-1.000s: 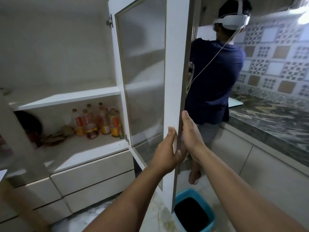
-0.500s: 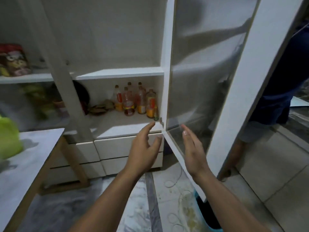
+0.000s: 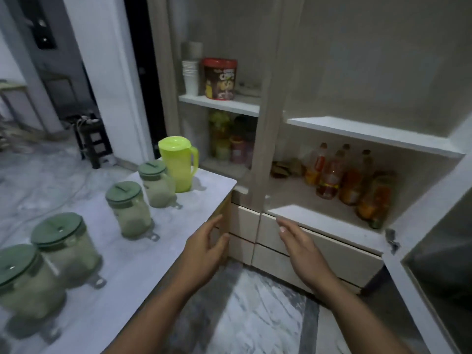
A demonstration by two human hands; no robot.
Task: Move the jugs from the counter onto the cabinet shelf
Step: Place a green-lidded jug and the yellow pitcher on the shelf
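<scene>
A lime-green jug [image 3: 178, 167] with a lid and handle stands at the far end of the white counter [image 3: 122, 282]. Several frosted jugs with dark green lids line the counter: one [image 3: 157, 184] beside the lime jug, another [image 3: 130, 209] nearer, a third [image 3: 67, 247] nearer still, and one [image 3: 21, 282] at the left edge. The cabinet stands open, with a bare upper shelf [image 3: 370, 134] on the right. My left hand [image 3: 207, 247] and my right hand [image 3: 297, 241] hover empty with fingers apart in front of the drawers, to the right of the counter.
Several oil bottles [image 3: 344, 180] fill the right of the lower shelf [image 3: 293, 200]. A red cereal tub [image 3: 220, 79] and stacked cups [image 3: 191, 77] sit in the left compartment. The open glass door [image 3: 434, 264] hangs at the right. A dark stool [image 3: 92, 141] stands on the marble floor behind.
My view has swung left from the cabinet door to the counter with the jugs. Both hands let go of the door and dropped low, open and empty.
</scene>
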